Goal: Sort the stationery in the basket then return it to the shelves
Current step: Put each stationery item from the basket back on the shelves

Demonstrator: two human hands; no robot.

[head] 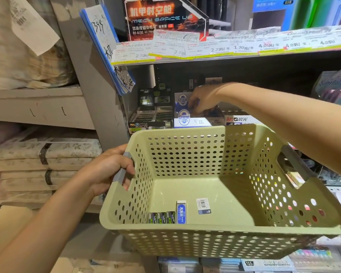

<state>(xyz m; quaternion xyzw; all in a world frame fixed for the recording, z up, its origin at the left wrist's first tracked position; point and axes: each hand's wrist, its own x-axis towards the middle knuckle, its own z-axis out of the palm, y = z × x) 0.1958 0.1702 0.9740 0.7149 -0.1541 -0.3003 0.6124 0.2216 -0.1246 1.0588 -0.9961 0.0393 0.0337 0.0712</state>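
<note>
Our left hand (pixel 108 170) grips the grey handle (pixel 123 170) at the basket's (pixel 205 241) nine-o'clock side, fingers curled through the cut-out, forearm running in from seven o'clock. Our right hand (pixel 202 99) reaches over the basket's far rim into the shelf (pixel 224 56) at twelve o'clock, wrist bent, fingers curled down over a blue-and-white box (pixel 183 119); we cannot tell whether they hold anything, since the fingertips are blurred against the packaging.

The basket is pale green plastic, rectangular, its walls dotted with round holes, with a second handle cut-out at three o'clock. It tips toward us, held in front of the shelf. On its floor, near the six-o'clock wall, lie three dark packs (pixel 161 217) with green print, side by side and touching; just beside them at their three o'clock lies a blue-and-white eraser (pixel 181 212), and a little apart from that a white eraser (pixel 203 205) showing its barcode.

Black boxes (pixel 152 115) sit at eleven o'clock beyond the basket, and price tags (pixel 215 49) line the shelf edge above.
</note>
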